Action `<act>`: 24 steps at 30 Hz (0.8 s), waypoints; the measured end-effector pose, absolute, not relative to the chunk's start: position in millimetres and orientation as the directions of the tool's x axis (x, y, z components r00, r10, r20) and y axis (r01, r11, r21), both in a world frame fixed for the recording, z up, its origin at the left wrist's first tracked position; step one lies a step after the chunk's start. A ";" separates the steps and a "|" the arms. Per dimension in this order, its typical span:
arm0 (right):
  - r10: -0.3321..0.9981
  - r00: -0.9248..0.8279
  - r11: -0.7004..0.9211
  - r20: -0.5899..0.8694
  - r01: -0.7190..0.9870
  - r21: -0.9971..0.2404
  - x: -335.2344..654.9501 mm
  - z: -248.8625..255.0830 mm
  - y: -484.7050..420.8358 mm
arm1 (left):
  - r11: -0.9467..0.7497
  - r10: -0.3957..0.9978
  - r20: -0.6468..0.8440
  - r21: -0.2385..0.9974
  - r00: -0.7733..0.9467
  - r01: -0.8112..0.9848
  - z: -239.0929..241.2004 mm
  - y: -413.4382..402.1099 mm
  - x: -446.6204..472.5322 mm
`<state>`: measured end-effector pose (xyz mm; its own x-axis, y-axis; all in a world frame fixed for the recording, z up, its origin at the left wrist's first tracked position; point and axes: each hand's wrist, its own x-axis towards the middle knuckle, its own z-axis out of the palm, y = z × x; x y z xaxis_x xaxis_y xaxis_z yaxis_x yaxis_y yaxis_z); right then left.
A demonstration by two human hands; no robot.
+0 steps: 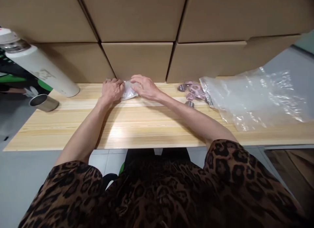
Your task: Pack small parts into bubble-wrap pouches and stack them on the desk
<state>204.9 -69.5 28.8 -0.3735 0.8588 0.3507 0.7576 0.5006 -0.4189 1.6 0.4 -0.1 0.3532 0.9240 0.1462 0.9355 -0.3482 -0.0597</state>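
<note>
A small whitish clear plastic packet (129,91) lies on the wooden table between my two hands, close to the cardboard boxes. My left hand (113,89) is closed at the packet's left edge, its fingers curled down. At the packet's right side is my right hand (146,87), fingers apart and the thumb near the plastic; nothing shows in its grip. What the packet contains is too blurred to make out. Pink items in clear wrapping (195,91) with dark labels lie to the right of my right hand.
Stacked cardboard boxes (137,59) wall off the table's (147,129) far side. A white bottle (46,67) and a metal cup (44,103) stand on the left. A large clear plastic bag (250,98) covers the right end. Part of another person (18,90) shows far left.
</note>
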 end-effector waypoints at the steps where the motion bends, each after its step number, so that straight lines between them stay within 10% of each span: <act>1: 0.854 -0.365 0.505 0.370 0.753 -0.422 219.5 31.5 -82.0 | -0.342 0.926 0.146 -0.063 0.347 0.938 -0.9 0.4 1.6; 6: 0.814 -0.242 0.478 0.528 0.795 -0.374 324.5 22.2 -161.3 | -0.362 0.916 0.173 -0.027 0.361 0.932 -6.0 -1.8 -2.9; 10: 0.817 0.081 0.138 0.571 0.934 -0.329 421.2 1.4 -215.4 | -0.368 0.916 0.195 0.070 0.349 0.927 -2.7 -6.5 -3.2; 17: 0.788 0.519 -0.427 0.331 0.848 -0.314 491.0 -8.1 -224.8 | -0.348 0.923 0.244 0.192 0.299 0.918 10.0 -10.3 -2.9; 24: 0.758 0.584 -0.500 0.291 0.806 -0.316 481.6 16.6 -215.8 | -0.394 0.896 0.307 0.216 0.321 0.894 21.0 -19.4 -7.6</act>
